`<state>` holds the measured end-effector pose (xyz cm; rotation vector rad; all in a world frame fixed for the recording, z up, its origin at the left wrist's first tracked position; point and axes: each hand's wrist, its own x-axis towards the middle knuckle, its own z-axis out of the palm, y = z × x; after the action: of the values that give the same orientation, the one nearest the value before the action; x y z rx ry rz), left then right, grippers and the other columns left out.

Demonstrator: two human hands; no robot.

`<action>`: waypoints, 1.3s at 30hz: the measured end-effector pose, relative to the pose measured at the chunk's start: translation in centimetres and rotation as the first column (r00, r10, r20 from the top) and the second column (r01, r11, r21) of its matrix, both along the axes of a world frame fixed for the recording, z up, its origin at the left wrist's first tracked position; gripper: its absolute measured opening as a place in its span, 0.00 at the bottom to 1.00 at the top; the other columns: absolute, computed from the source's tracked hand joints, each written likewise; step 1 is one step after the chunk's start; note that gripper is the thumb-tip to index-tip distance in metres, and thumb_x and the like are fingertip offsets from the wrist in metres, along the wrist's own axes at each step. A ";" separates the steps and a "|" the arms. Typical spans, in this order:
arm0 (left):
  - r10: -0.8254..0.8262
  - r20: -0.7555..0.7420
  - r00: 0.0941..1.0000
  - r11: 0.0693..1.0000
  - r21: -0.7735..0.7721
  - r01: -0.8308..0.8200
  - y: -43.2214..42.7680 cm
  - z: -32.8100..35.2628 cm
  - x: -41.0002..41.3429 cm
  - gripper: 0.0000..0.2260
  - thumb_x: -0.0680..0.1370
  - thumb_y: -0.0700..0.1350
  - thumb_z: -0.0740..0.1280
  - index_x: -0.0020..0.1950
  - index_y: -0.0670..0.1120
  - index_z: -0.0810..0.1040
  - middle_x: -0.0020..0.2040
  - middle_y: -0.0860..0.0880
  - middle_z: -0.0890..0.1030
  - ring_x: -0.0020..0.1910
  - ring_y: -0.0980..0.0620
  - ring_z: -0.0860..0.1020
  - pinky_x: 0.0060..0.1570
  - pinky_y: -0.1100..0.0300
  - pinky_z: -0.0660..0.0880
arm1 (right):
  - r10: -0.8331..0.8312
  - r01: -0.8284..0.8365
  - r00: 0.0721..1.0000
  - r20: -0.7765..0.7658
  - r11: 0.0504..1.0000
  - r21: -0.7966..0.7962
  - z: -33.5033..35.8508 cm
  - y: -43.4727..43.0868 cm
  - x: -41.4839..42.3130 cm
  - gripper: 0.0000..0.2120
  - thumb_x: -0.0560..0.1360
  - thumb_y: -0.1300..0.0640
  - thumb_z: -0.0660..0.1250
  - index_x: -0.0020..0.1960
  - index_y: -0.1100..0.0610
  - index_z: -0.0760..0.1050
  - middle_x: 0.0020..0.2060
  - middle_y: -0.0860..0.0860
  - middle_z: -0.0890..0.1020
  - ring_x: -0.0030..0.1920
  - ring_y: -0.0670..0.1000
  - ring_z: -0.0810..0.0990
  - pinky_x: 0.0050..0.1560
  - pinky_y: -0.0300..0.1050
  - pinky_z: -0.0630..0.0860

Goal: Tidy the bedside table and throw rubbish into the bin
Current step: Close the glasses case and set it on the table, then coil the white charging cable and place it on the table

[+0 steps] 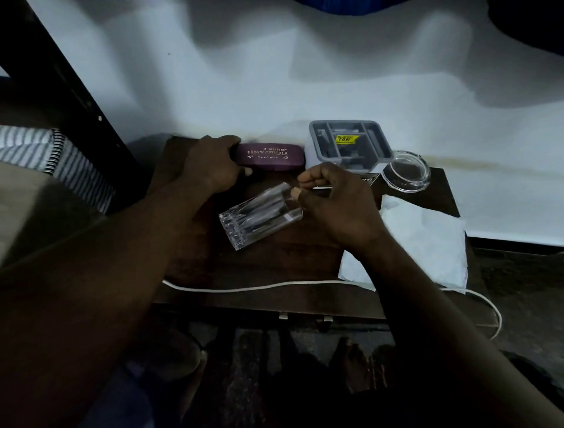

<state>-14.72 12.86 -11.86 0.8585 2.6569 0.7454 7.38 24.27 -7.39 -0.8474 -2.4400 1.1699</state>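
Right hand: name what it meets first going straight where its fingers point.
The glass, whose rim the right hand seems to pinch; beyond it, probably the left hand gripping the spectacle case.

A pale wall [274, 76] is filling the background, with soft shadows lying across it and a yellowish streak [457, 160] running along its lower part. At the left a dark wooden beam [61, 76] is slanting down, and beside it a blue-and-white striped cloth [45, 152] is bunching up. Something blue [351, 3] is peeking in at the top edge. Below, a bare foot [354, 363] is resting on the dark floor [518, 275], barely showing in the gloom.
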 end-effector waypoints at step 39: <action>-0.637 -0.033 0.771 0.680 -0.496 0.540 -0.5 4.9 22.2 0.16 0.73 0.61 0.74 0.51 0.52 0.77 0.55 0.47 0.80 0.55 0.44 0.80 0.45 0.55 0.72 | 0.105 -0.166 0.909 0.404 0.979 0.120 2.7 3.3 13.3 0.08 0.76 0.63 0.70 0.53 0.57 0.84 0.48 0.51 0.86 0.47 0.47 0.81 0.57 0.46 0.79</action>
<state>7.51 12.36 -6.97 1.5868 2.2932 -0.1493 20.64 27.53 -4.68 -0.9582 -2.9152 0.9076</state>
